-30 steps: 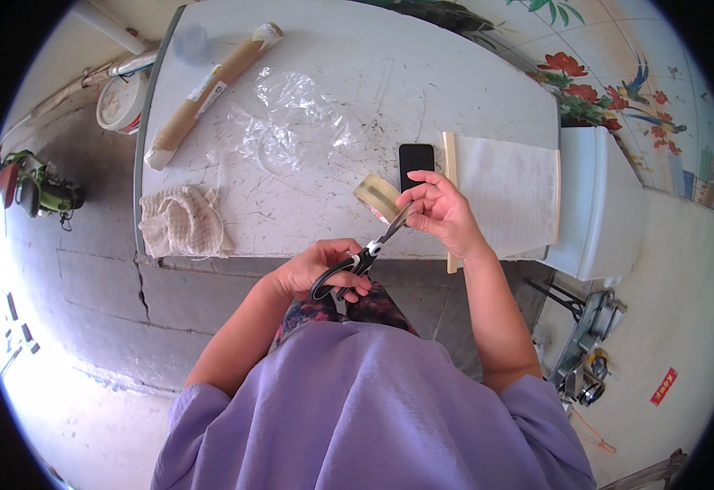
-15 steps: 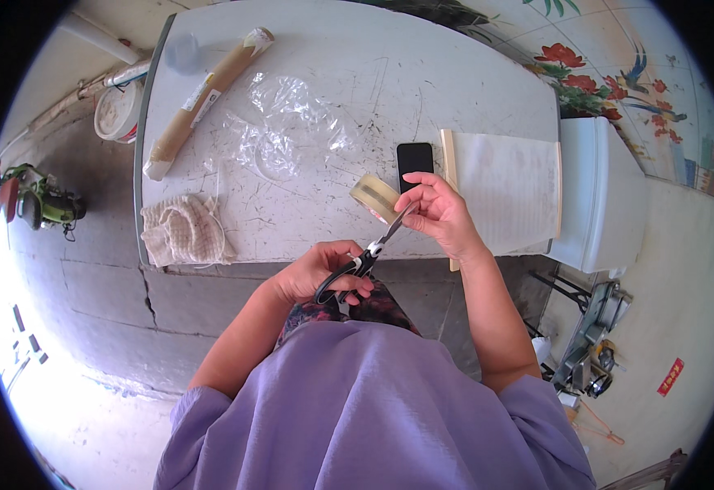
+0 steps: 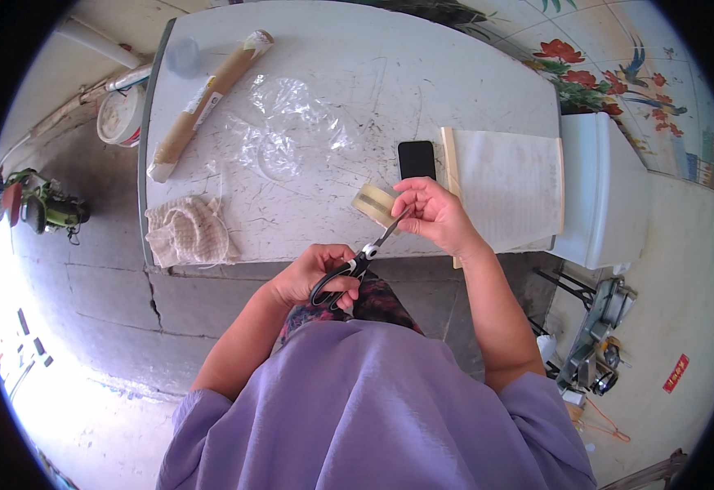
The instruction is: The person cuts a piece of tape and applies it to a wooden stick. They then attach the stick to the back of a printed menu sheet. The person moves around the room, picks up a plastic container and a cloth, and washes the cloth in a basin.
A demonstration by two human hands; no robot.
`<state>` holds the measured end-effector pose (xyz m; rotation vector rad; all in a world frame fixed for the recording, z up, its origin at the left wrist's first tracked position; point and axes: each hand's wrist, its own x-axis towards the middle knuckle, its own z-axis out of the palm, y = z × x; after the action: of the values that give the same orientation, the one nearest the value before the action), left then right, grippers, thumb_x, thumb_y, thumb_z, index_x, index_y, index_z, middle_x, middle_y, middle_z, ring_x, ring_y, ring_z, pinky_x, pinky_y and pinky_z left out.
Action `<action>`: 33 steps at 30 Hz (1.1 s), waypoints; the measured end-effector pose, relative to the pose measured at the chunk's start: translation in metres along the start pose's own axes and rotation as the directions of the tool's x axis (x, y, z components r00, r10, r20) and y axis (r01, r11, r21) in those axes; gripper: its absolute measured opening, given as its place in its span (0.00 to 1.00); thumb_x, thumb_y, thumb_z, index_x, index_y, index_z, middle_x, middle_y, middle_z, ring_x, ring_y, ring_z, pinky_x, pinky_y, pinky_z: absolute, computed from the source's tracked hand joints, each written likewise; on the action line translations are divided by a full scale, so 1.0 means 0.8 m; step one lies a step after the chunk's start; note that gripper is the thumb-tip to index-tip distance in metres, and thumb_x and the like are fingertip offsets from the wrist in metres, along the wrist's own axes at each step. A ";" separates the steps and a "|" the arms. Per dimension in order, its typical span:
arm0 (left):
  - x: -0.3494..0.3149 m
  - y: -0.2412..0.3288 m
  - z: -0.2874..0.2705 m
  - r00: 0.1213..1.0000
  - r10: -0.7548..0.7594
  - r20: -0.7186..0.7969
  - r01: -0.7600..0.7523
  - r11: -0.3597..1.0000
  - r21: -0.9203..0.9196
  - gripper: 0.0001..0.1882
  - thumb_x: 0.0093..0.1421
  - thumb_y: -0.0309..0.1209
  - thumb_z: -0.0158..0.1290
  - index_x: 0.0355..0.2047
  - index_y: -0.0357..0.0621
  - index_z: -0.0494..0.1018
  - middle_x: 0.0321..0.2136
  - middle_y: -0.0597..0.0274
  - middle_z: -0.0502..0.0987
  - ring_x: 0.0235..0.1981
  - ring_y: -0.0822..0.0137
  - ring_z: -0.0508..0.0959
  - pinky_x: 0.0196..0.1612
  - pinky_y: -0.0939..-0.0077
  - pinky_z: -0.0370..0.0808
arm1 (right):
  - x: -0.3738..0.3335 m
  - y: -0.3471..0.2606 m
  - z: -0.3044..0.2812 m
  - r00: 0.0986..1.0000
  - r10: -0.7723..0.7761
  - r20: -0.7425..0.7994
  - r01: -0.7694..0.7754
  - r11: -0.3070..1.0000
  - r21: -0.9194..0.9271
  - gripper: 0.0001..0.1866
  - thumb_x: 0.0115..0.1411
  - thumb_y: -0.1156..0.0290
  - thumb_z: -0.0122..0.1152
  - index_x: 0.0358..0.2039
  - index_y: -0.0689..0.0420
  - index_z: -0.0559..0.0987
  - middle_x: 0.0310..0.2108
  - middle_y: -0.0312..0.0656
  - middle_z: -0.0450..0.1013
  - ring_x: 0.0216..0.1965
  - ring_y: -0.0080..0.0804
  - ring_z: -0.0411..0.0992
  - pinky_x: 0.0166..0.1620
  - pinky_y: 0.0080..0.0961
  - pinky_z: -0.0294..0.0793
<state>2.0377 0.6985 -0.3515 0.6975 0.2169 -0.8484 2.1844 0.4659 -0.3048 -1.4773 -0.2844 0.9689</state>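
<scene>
My left hand [image 3: 316, 276] is closed round the black-and-white handles of a pair of scissors [image 3: 364, 257], held in front of my body at the table's near edge. The blades look closed and point up and to the right. At their tips the thumb and fingers of my right hand [image 3: 441, 222] are pinched together; whether a small scrap is between them I cannot make out. Just behind the blades, a roll of yellowish clear tape [image 3: 367, 198] is on the table. Beyond my right fingers lies a black phone [image 3: 416, 158], its lower end hidden.
On the white table [image 3: 357, 61] lie crumpled clear plastic [image 3: 292, 126], a long brown cardboard tube [image 3: 202, 110] and a checked cloth [image 3: 189, 231]. A white sheet with wooden edge strips [image 3: 508, 188] is at right, beside a white cabinet [image 3: 598, 192]. A bucket [image 3: 118, 114] stands left.
My hands and the scissors have barely moved; the right fingers stay at the blade tips, drawn slightly closer together. The whole view has shifted a little.
</scene>
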 end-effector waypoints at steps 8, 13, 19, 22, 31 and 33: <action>-0.015 0.001 0.015 0.996 0.023 0.082 -0.016 0.997 -0.082 0.22 0.59 0.20 0.55 0.55 0.33 0.67 0.39 0.46 0.80 0.41 0.58 0.82 0.44 0.69 0.83 | 0.005 -0.015 0.009 0.996 0.032 0.079 -0.034 0.999 0.026 0.24 0.55 0.87 0.62 0.52 0.58 0.70 0.38 0.37 0.72 0.41 0.22 0.72 0.45 0.21 0.75; -0.024 0.004 0.020 0.996 -0.015 0.092 0.018 0.999 -0.038 0.27 0.59 0.21 0.54 0.60 0.35 0.64 0.43 0.46 0.79 0.45 0.58 0.81 0.47 0.68 0.81 | 0.005 -0.011 0.009 0.993 0.031 0.117 -0.038 0.998 0.058 0.24 0.55 0.88 0.62 0.51 0.58 0.70 0.39 0.38 0.73 0.42 0.23 0.72 0.46 0.21 0.75; -0.029 -0.003 0.015 0.997 -0.043 0.070 0.042 0.999 0.007 0.29 0.59 0.22 0.53 0.62 0.37 0.64 0.44 0.47 0.80 0.43 0.62 0.82 0.48 0.72 0.80 | 0.010 -0.013 0.013 0.987 0.053 0.151 -0.063 0.996 0.059 0.24 0.55 0.86 0.63 0.51 0.59 0.70 0.39 0.39 0.73 0.41 0.22 0.72 0.46 0.20 0.75; -0.032 -0.004 0.014 0.997 -0.008 0.071 0.010 0.999 -0.035 0.28 0.60 0.23 0.53 0.61 0.38 0.64 0.43 0.48 0.80 0.42 0.64 0.82 0.47 0.74 0.80 | 0.010 -0.013 0.015 0.986 0.060 0.154 -0.067 0.997 0.041 0.24 0.55 0.85 0.63 0.52 0.58 0.69 0.39 0.39 0.73 0.40 0.20 0.72 0.45 0.19 0.74; -0.035 -0.006 0.026 1.000 -0.012 0.021 0.011 1.000 0.025 0.27 0.62 0.23 0.53 0.62 0.39 0.63 0.43 0.50 0.80 0.43 0.65 0.81 0.48 0.72 0.80 | 0.011 -0.011 0.014 0.982 0.067 0.178 -0.081 0.994 0.076 0.26 0.54 0.85 0.63 0.53 0.59 0.69 0.41 0.39 0.72 0.41 0.21 0.71 0.46 0.19 0.73; -0.035 -0.009 0.027 1.000 0.000 0.012 0.000 1.000 0.031 0.27 0.63 0.24 0.54 0.62 0.39 0.63 0.42 0.52 0.80 0.43 0.66 0.81 0.48 0.72 0.80 | 0.011 -0.009 0.014 0.980 0.068 0.185 -0.084 0.993 0.081 0.26 0.54 0.86 0.62 0.54 0.60 0.68 0.41 0.38 0.72 0.42 0.21 0.71 0.47 0.19 0.73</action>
<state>2.0117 0.6989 -0.3264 0.7212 0.1933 -0.8570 2.1847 0.4813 -0.2997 -1.3292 -0.3143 1.1669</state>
